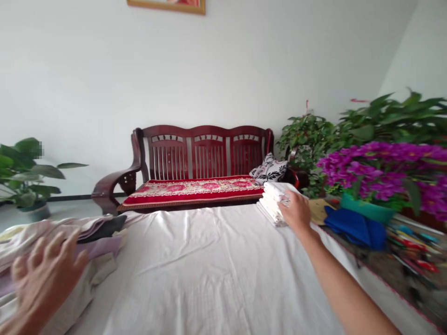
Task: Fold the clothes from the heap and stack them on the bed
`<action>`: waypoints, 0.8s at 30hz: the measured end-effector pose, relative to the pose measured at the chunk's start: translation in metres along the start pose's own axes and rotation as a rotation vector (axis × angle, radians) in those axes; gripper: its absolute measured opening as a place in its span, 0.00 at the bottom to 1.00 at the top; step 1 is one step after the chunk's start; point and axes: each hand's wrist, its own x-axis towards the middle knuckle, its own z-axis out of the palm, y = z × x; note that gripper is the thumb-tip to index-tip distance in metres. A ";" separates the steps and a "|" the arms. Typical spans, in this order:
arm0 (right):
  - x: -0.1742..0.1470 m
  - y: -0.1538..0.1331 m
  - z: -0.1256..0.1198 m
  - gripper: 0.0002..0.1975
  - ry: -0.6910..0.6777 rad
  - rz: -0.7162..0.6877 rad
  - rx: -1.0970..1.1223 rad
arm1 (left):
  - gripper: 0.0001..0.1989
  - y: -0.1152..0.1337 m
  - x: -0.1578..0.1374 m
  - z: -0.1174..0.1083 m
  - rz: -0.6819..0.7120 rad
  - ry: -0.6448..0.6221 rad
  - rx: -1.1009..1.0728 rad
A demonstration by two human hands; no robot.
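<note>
My left hand (49, 270) is over the loose heap of clothes (101, 270) at the left, its fingers spread and holding nothing. White, pale purple and dark pieces show in the heap, partly hidden behind the hand. On the far right part of the table stands a stack of folded white cloths (270, 209). My right hand (296, 209) is at the stack's right side, with its fingers bent on the upper folded cloth (277, 188). Part of the stack is hidden behind this hand.
A white sheet (195, 256) with wrinkles covers the table. Right of it lie blue cloth (356, 228), small coloured items (419, 251) and purple flowers in a teal pot (366, 207). Behind stands a wooden bench (206, 153); a potted plant (31, 181) is at left.
</note>
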 end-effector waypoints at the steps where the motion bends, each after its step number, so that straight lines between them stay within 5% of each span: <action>1: 0.010 -0.001 0.001 0.28 -0.019 -0.017 -0.108 | 0.33 0.014 -0.002 0.019 0.014 0.123 -0.001; 4: 0.028 -0.005 0.007 0.32 -0.131 -0.042 -0.350 | 0.31 0.049 -0.017 0.072 0.199 0.129 -0.061; 8: 0.032 -0.008 0.013 0.15 -0.236 -0.130 -0.556 | 0.27 0.075 -0.040 0.130 0.449 0.066 -0.195; 11: 0.032 -0.006 0.013 0.12 -0.244 -0.185 -0.584 | 0.25 0.078 -0.046 0.158 0.534 0.029 -0.279; 16: 0.044 -0.005 0.002 0.13 -0.228 -0.235 -0.571 | 0.22 0.074 -0.044 0.177 0.579 0.076 -0.387; 20: 0.050 -0.027 -0.027 0.14 -0.057 -0.249 -0.485 | 0.22 0.075 -0.043 0.180 0.562 0.084 -0.425; 24: 0.005 -0.077 -0.046 0.17 0.031 -0.394 -0.332 | 0.23 0.080 -0.042 0.175 0.572 0.059 -0.442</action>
